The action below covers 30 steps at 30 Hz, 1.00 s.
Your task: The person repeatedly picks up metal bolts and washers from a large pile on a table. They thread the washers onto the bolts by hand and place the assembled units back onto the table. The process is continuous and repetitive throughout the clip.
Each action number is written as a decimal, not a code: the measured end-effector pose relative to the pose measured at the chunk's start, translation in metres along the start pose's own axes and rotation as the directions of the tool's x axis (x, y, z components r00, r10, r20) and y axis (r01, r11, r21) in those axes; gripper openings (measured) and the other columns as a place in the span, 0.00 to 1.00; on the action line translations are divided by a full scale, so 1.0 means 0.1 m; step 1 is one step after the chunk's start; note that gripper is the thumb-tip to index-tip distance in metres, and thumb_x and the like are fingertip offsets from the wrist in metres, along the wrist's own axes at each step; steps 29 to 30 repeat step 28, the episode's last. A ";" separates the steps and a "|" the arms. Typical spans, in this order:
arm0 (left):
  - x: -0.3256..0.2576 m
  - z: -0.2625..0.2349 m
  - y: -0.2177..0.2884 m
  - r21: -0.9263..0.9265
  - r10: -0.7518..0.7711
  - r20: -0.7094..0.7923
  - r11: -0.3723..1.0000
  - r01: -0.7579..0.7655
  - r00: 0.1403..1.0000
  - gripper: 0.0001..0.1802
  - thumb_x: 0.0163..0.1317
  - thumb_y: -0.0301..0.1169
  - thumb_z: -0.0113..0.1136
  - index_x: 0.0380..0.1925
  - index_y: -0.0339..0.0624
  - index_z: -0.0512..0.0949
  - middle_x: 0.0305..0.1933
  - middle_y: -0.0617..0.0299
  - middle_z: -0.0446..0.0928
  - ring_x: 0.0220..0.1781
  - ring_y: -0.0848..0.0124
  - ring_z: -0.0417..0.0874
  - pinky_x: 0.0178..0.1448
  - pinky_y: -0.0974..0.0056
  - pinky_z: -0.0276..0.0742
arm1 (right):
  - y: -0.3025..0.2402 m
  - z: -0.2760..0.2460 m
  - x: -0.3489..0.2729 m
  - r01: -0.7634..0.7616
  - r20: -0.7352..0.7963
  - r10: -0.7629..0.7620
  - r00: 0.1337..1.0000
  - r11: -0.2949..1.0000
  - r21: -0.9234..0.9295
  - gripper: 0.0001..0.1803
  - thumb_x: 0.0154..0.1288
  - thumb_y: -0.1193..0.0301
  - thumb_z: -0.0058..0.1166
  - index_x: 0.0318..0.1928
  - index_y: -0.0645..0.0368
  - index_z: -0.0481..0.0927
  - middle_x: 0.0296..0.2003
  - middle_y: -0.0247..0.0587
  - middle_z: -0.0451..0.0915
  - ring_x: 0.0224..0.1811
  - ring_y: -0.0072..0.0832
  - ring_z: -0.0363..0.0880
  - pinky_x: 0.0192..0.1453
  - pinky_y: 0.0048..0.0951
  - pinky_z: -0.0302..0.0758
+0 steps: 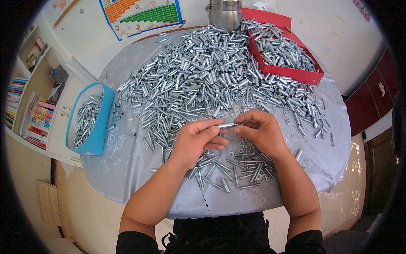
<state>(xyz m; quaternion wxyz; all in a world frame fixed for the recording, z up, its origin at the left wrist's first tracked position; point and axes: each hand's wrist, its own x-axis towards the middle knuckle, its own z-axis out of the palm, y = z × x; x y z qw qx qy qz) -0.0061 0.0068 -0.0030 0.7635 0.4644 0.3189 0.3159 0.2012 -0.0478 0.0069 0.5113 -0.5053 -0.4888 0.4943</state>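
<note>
Between my two hands, over the middle of the table, lies a shiny metal sleeve anchor (227, 125), held about level. My left hand (198, 139) pinches its left end between thumb and fingers. At its right end the thumb and fingertips of my right hand (261, 130) close around it; whether they also hold a small nut or washer is hidden. Below my hands lies a loose group of bolts (237, 169) with nuts and washers among them. Beyond them spreads a large heap of metal sleeves and bolts (198, 72).
A blue box (103, 122) holding metal parts stands at the left. At the back right sits a red box (292, 76) full of bolts, near a steel canister (225, 15). The round table wears a grey cloth (114, 178). Bookshelves (38, 93) stand at the left.
</note>
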 end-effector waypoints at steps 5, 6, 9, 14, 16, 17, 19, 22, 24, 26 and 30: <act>-0.01 0.03 0.02 0.070 -0.025 0.069 0.997 0.020 0.997 0.19 0.71 0.28 0.50 0.58 0.31 0.72 0.50 0.46 0.81 0.41 0.64 0.87 0.43 0.65 0.85 | 0.02 -0.01 -0.01 0.034 -0.023 -0.035 0.999 0.997 -0.067 0.09 0.59 0.81 0.63 0.40 0.65 0.80 0.33 0.34 0.82 0.35 0.19 0.80 0.40 0.21 0.78; -0.01 0.03 0.02 0.080 -0.027 0.086 0.997 0.020 0.996 0.19 0.71 0.28 0.50 0.59 0.31 0.72 0.51 0.45 0.81 0.42 0.63 0.87 0.43 0.65 0.85 | 0.03 -0.01 -0.01 0.046 -0.028 -0.049 0.998 0.994 -0.101 0.09 0.59 0.81 0.63 0.40 0.65 0.80 0.33 0.33 0.82 0.35 0.18 0.80 0.40 0.21 0.77; -0.03 0.05 0.04 0.087 -0.030 0.080 0.996 0.023 0.996 0.19 0.71 0.27 0.49 0.59 0.31 0.72 0.50 0.45 0.81 0.42 0.63 0.86 0.44 0.65 0.85 | 0.06 -0.03 0.00 0.058 -0.022 -0.063 0.998 0.985 -0.160 0.10 0.58 0.81 0.64 0.40 0.64 0.80 0.33 0.31 0.81 0.34 0.16 0.79 0.38 0.19 0.76; -0.02 0.03 0.01 0.084 -0.014 0.063 0.996 0.009 0.998 0.18 0.70 0.27 0.50 0.57 0.31 0.73 0.47 0.48 0.82 0.38 0.65 0.87 0.42 0.66 0.85 | -0.03 -0.04 -0.02 0.011 -0.070 -0.019 0.997 0.994 -0.112 0.07 0.60 0.75 0.64 0.38 0.64 0.82 0.30 0.31 0.81 0.32 0.15 0.77 0.36 0.20 0.73; 0.00 0.01 -0.01 0.024 0.001 0.022 1.000 -0.002 1.000 0.17 0.69 0.27 0.51 0.55 0.31 0.74 0.45 0.49 0.82 0.37 0.66 0.87 0.41 0.66 0.85 | -0.05 -0.08 0.01 0.021 -0.173 -0.054 0.983 0.982 -0.186 0.08 0.61 0.73 0.64 0.38 0.64 0.83 0.29 0.33 0.82 0.31 0.17 0.77 0.36 0.22 0.73; 0.01 0.00 -0.02 -0.019 0.012 -0.002 1.000 -0.012 1.000 0.16 0.69 0.26 0.51 0.54 0.31 0.75 0.45 0.49 0.82 0.36 0.67 0.87 0.40 0.66 0.85 | -0.05 -0.13 0.03 0.031 -0.243 -0.099 0.965 0.963 -0.269 0.08 0.61 0.72 0.63 0.38 0.63 0.83 0.29 0.35 0.82 0.31 0.19 0.78 0.36 0.23 0.74; 0.02 -0.01 -0.02 -0.075 0.022 -0.035 0.997 -0.025 0.999 0.15 0.69 0.26 0.52 0.53 0.31 0.75 0.43 0.50 0.83 0.35 0.68 0.87 0.39 0.66 0.85 | -0.01 -0.20 0.04 0.067 -0.297 -0.224 0.928 0.885 -0.460 0.07 0.60 0.72 0.63 0.37 0.62 0.84 0.30 0.38 0.83 0.31 0.25 0.80 0.37 0.26 0.75; 0.02 -0.01 -0.01 -0.096 0.026 -0.055 0.995 -0.031 0.998 0.15 0.68 0.26 0.52 0.52 0.32 0.76 0.42 0.50 0.83 0.35 0.68 0.86 0.38 0.66 0.84 | 0.08 -0.25 0.06 0.142 -0.181 -0.377 0.908 0.685 -0.715 0.06 0.56 0.73 0.62 0.36 0.58 0.85 0.31 0.43 0.82 0.33 0.36 0.81 0.39 0.33 0.76; 0.01 0.00 -0.01 -0.092 0.029 -0.049 0.995 -0.034 0.998 0.15 0.68 0.27 0.52 0.53 0.33 0.76 0.42 0.50 0.83 0.35 0.68 0.86 0.37 0.66 0.84 | 0.14 -0.25 0.05 0.187 -0.047 -0.383 0.923 0.551 -0.813 0.07 0.55 0.74 0.62 0.35 0.56 0.85 0.33 0.44 0.81 0.36 0.42 0.80 0.41 0.37 0.76; 0.02 0.00 -0.02 -0.079 0.032 -0.039 0.996 -0.035 0.999 0.15 0.68 0.27 0.53 0.53 0.33 0.76 0.43 0.50 0.83 0.35 0.68 0.87 0.37 0.66 0.84 | 0.18 -0.25 0.07 0.191 -0.041 -0.412 0.910 0.505 -0.842 0.06 0.55 0.74 0.61 0.35 0.56 0.85 0.33 0.44 0.80 0.36 0.43 0.80 0.41 0.39 0.76; 0.01 -0.02 -0.04 -0.075 0.034 -0.040 0.996 -0.037 0.999 0.15 0.68 0.27 0.53 0.53 0.34 0.76 0.43 0.50 0.83 0.35 0.67 0.87 0.37 0.66 0.84 | 0.15 -0.24 0.08 0.182 -0.024 -0.398 0.917 0.472 -0.863 0.07 0.54 0.73 0.62 0.35 0.55 0.85 0.34 0.44 0.80 0.37 0.44 0.80 0.42 0.39 0.76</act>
